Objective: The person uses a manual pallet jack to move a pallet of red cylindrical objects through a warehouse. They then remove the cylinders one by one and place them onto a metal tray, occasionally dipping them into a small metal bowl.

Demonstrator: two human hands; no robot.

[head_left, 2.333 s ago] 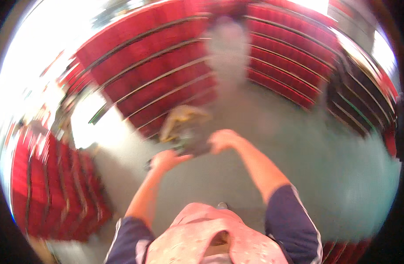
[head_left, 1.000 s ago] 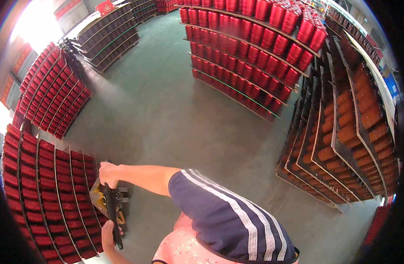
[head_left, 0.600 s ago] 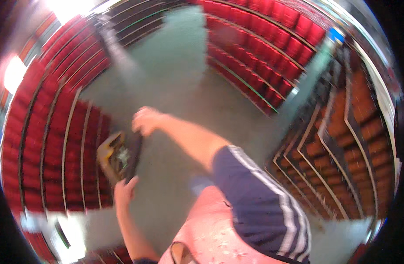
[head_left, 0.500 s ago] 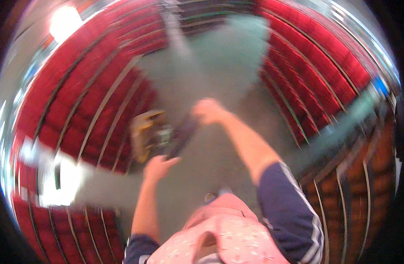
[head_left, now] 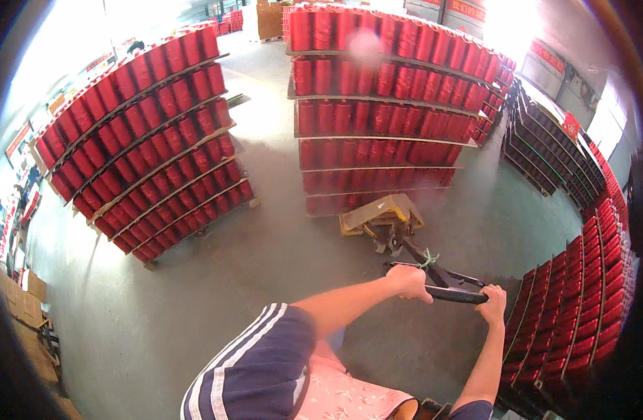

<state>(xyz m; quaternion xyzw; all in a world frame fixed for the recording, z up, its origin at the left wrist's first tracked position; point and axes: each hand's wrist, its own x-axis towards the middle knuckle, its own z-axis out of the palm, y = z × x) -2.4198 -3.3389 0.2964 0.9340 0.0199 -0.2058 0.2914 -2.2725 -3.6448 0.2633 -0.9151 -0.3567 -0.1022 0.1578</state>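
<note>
My left hand [head_left: 409, 282] and my right hand [head_left: 493, 304] both grip the black loop handle [head_left: 453, 294] of a yellow pallet jack [head_left: 381, 214]. The left hand holds the handle's left end, the right hand its right end. A bit of green string is tied on the handle's shaft. The jack's body stands at the foot of a tall pallet stack of red yarn cones [head_left: 384, 105], and its forks are hidden under that stack. My arms reach forward from the lower edge, over a pink flowered top and striped dark sleeves.
A second tilted-looking stack of red yarn cones [head_left: 146, 133] stands at the left. A rack of red cones [head_left: 580, 315] lies close on the right, with dark racks [head_left: 545, 161] behind it. Cardboard boxes [head_left: 20, 301] sit at the far left. The floor [head_left: 195, 294] is grey-green concrete.
The view has swung round sharply between frames. Both hands stay on the jack's handle. The jack now points at the middle stack of red cones.
</note>
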